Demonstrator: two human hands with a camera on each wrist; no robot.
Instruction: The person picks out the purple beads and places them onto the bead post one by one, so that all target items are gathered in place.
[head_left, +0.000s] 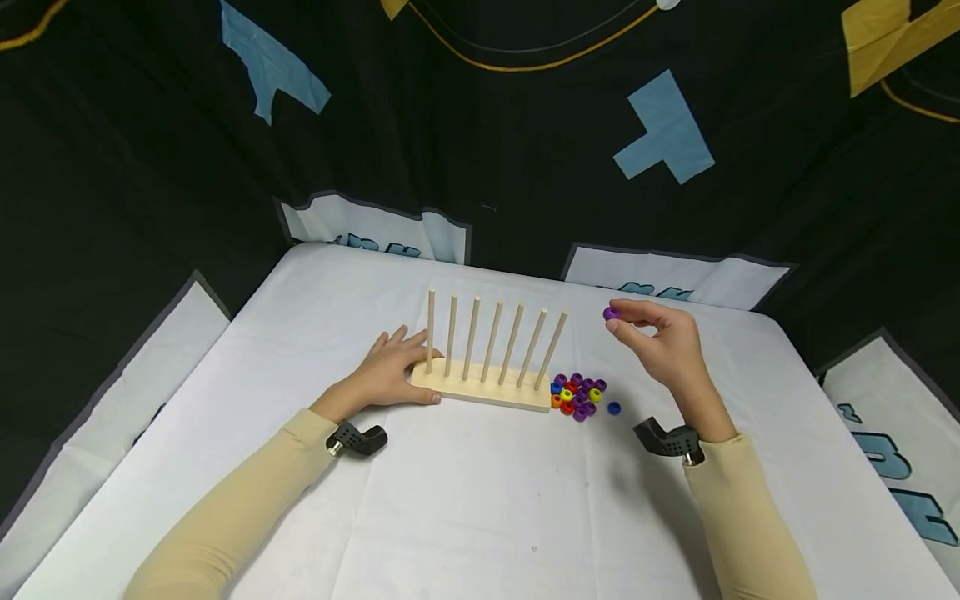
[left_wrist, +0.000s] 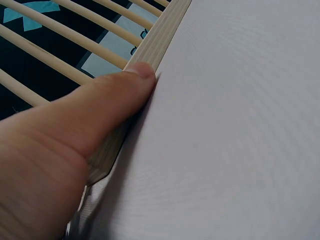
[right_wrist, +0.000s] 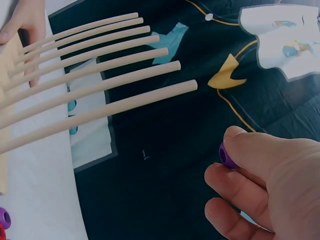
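Note:
A wooden peg stand [head_left: 480,385] with several upright bare dowels stands on the white table. My left hand [head_left: 392,370] holds the left end of its base, thumb along the front edge and the other fingers reaching behind. In the left wrist view the thumb [left_wrist: 115,97] presses on the side of the base. Raised to the right of the stand, my right hand [head_left: 663,343] pinches a purple bead [head_left: 611,313] between thumb and fingertips. The right wrist view shows the bead [right_wrist: 227,156] with its hole visible, apart from the dowel tips [right_wrist: 189,87].
Several loose beads, purple, red, yellow, orange and blue, lie by the stand's right end, among them a yellow bead [head_left: 595,394]. One blue bead [head_left: 614,408] sits slightly apart from them. A black curtain [head_left: 487,167] hangs behind the table [head_left: 465,500].

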